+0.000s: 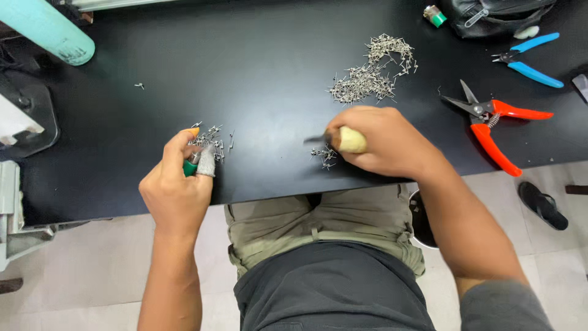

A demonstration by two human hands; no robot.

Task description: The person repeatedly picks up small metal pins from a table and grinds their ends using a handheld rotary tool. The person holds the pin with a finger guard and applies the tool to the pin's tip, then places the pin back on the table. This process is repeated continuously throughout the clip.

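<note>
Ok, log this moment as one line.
left hand: pinching small green-and-grey piece by pile of small metal pins | right hand: grip on pale-handled tool | surface: black table

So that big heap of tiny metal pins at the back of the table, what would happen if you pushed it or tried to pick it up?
The heap of metal pins would probably scatter rather than slide as one: it is loose, with strays around its edges. Each pin looks thin and light, so likely hard to pinch singly. On the smooth black table they may skid easily.

Black table (257,55) with metal pin heaps (370,70), red shears (493,125), blue pliers (530,58).
</note>
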